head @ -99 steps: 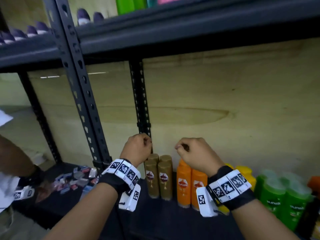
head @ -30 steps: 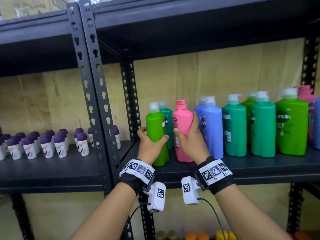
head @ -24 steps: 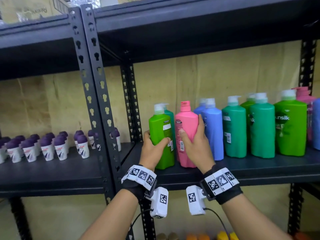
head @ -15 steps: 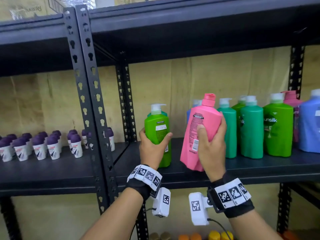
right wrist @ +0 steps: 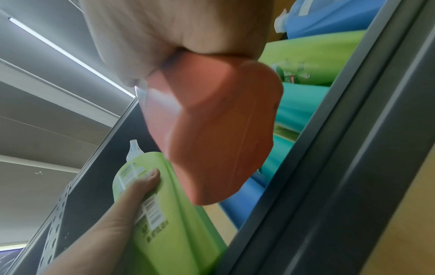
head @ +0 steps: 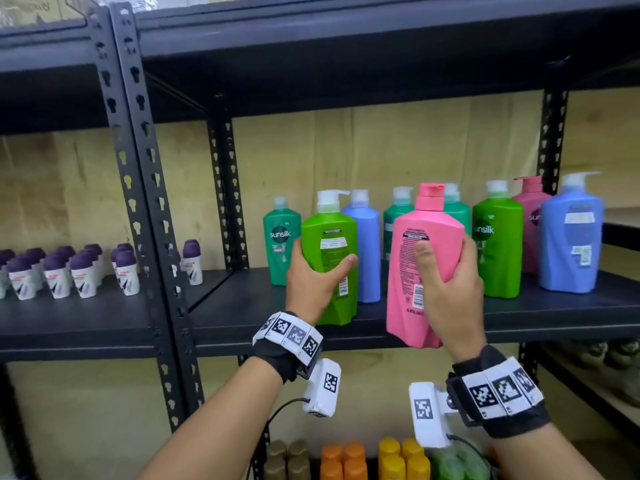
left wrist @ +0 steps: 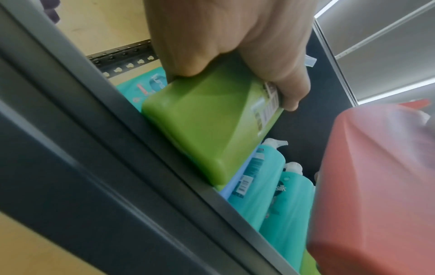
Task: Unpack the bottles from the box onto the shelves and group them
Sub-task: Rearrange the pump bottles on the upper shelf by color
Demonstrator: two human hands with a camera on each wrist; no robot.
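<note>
My left hand (head: 313, 277) grips a light green pump bottle (head: 329, 261) whose base sits at the front edge of the black shelf (head: 242, 313); the left wrist view shows the same green bottle (left wrist: 212, 126) tilted on the shelf lip. My right hand (head: 446, 289) holds a pink pump bottle (head: 420, 268) lifted off the shelf and out in front of it, label side toward me. In the right wrist view the pink bottle (right wrist: 212, 130) hangs clear of the shelf edge (right wrist: 329, 148).
On the shelf stand a teal bottle (head: 280, 237), a blue one (head: 363, 251), more teal, green (head: 498, 247), pink and blue bottles (head: 571, 237). Purple-capped roll-ons (head: 79, 271) fill the left bay. A black upright post (head: 145, 202) divides the bays. Small orange and yellow bottles (head: 374, 459) stand below.
My right hand has carried the pink bottle to the right and off the shelf. The left hand has kept its grip on the green bottle, which has turned label side toward me.
</note>
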